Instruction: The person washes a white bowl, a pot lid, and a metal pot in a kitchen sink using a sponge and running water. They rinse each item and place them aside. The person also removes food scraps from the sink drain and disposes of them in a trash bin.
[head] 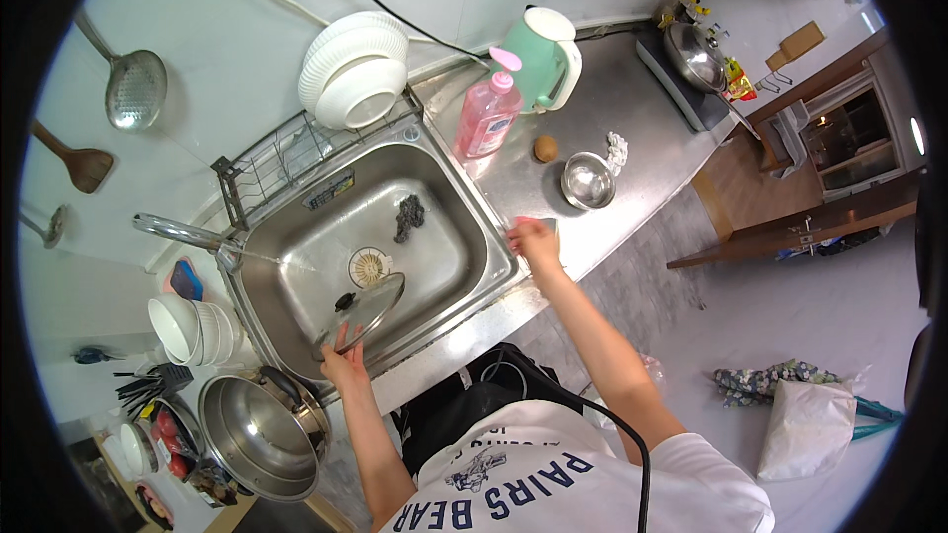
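My left hand (346, 364) holds a glass pot lid (376, 311) by its rim, tilted over the near left part of the steel sink (444, 289). The lid has a black knob. Water runs from the chrome faucet (178, 231) into the basin. A dark scouring pad (409, 218) lies on the sink floor beyond the drain strainer (369, 266). My right hand (533, 243) is at the counter edge right of the sink, over a pink and dark item, perhaps a sponge (549, 224); the fingers partly hide it, and whether they grip it does not show.
Right of the sink stand a pink soap bottle (485, 122), a mint kettle (539, 52), a small steel bowl (588, 180), a brown ball (546, 149) and a white cloth-like piece (617, 154). White bowls (363, 92) sit on the rack behind. At left are stacked bowls (178, 326) and a steel pot (255, 437).
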